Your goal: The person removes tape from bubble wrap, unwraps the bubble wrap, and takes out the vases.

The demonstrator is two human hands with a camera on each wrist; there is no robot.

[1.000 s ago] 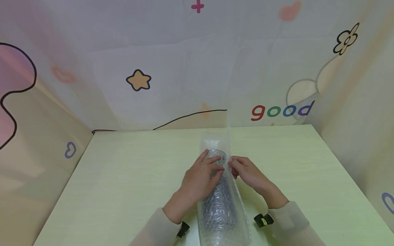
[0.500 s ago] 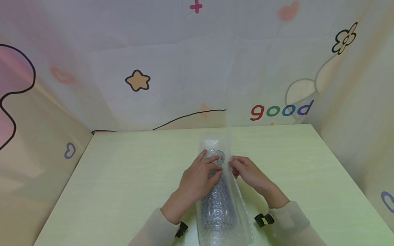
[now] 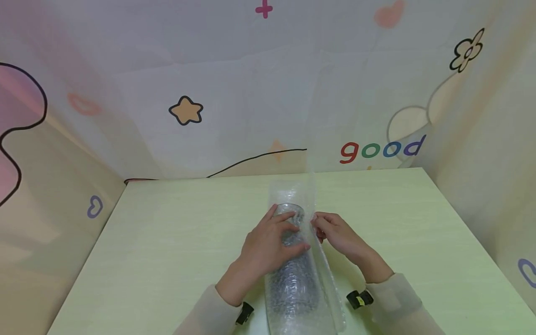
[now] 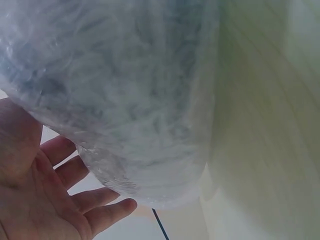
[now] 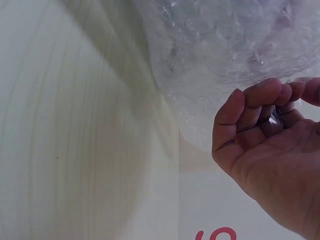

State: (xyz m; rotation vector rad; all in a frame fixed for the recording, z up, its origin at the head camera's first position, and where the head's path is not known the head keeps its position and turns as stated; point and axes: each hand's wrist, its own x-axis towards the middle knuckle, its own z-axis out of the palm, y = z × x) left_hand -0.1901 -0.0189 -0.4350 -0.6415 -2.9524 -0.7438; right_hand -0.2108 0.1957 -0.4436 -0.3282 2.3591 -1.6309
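Bubble wrap (image 3: 299,318), already passed around a clear bottle-like object (image 3: 293,281), is laid toward the tabletop's (image 3: 180,242) back edge. It is touched by the left hand (image 3: 264,244), fingers spread; its right side is pinched by the right hand (image 3: 337,235). Closing seems unfinished.

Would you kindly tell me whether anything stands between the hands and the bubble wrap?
Nothing visible does: the left hand touches the bubble wrap directly, and the right hand pinches its edge.
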